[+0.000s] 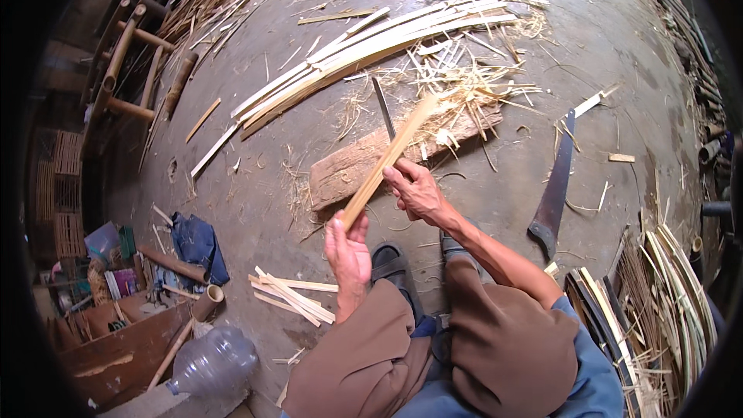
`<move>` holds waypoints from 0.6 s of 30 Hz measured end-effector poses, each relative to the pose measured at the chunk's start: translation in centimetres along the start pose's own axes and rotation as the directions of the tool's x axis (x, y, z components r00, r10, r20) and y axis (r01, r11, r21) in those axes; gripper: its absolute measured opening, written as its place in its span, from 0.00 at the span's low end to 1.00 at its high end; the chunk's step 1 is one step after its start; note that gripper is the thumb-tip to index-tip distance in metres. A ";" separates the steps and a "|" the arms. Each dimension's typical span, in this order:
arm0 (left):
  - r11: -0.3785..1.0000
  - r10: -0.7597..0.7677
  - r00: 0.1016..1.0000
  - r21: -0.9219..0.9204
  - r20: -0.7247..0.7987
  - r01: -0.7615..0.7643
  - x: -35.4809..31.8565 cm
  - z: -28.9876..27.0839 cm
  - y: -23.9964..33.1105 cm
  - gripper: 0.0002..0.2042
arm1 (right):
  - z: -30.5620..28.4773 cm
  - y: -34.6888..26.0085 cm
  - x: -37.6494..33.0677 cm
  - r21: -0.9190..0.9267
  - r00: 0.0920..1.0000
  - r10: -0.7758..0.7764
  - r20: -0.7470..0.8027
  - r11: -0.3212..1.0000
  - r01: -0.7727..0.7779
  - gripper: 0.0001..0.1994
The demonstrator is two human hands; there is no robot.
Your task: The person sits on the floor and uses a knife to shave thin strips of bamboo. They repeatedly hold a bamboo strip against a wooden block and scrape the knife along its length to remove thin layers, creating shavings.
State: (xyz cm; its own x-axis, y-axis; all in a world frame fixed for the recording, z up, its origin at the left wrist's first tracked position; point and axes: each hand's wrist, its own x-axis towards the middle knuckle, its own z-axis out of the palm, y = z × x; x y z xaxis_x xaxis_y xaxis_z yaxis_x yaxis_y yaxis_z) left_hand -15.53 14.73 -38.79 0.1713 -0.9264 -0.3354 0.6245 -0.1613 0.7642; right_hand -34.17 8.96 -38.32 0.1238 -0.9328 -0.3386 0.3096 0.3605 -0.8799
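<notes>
A flat, pale bamboo strip [396, 147] slants in front of me, its near end gripped by the fingers and thumb of my left hand [350, 254]. My right hand [419, 190] is closed around a knife, whose handle is mostly hidden in the fist. The dark, narrow knife blade [382, 105] points away from me and passes behind the strip. My right thumb lies close to the strip's edge. Beneath both hands is a rough wooden block [340, 172] on the floor, its far right part covered with curled shavings [463, 112].
Long split bamboo strips [340, 58] lie beyond the block. A handsaw [554, 186] rests on the floor to the right, with bundled strips [673, 286] nearer me. Short strips [292, 294] lie left of my feet. A clear plastic jug [214, 358] and wooden box [131, 340] stand lower left.
</notes>
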 end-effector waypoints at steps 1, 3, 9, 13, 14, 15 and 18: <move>0.997 -0.048 0.998 0.062 0.034 0.046 -1.1 -0.7 -0.5 0.15 | 0.0 -1.8 -0.6 -0.025 0.993 0.117 -0.002 0.993 -0.117 0.20; 0.938 -0.002 0.995 0.346 0.101 -0.033 -1.5 -1.1 -0.6 0.17 | -0.5 -1.4 -0.4 -0.218 0.995 -0.084 -0.049 0.973 0.071 0.19; 0.164 0.245 0.792 0.781 0.560 -0.603 4.7 7.2 4.2 0.17 | -0.9 -0.6 -1.8 -0.595 0.937 -0.294 0.189 0.725 0.347 0.15; 0.420 -0.130 0.911 0.854 0.392 -0.307 8.4 9.7 4.9 0.13 | 0.8 0.6 -1.9 -0.535 0.895 -0.388 0.221 0.719 0.444 0.17; 0.394 -0.049 0.920 0.854 0.389 -0.340 9.2 8.7 4.6 0.11 | 0.4 0.9 -1.8 -0.521 0.894 -0.401 0.199 0.730 0.443 0.17; 0.370 0.023 0.923 0.854 0.385 -0.366 9.9 7.7 4.1 0.11 | -0.2 1.4 -1.7 -0.512 0.898 -0.407 0.168 0.742 0.432 0.17; 0.765 0.116 0.978 0.613 0.173 -0.199 10.4 6.2 5.7 0.09 | -3.3 0.5 -1.8 -0.604 0.912 -0.408 -0.051 0.739 0.297 0.18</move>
State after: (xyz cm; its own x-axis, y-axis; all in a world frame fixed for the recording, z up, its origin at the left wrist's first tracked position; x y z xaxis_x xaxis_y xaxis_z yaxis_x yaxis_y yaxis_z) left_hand -14.92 2.07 -34.51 0.1081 -0.9836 -0.1446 -0.0234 -0.1479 0.9887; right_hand -37.32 10.85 -39.22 -0.0611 -0.9976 0.0332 -0.3039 -0.0131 -0.9526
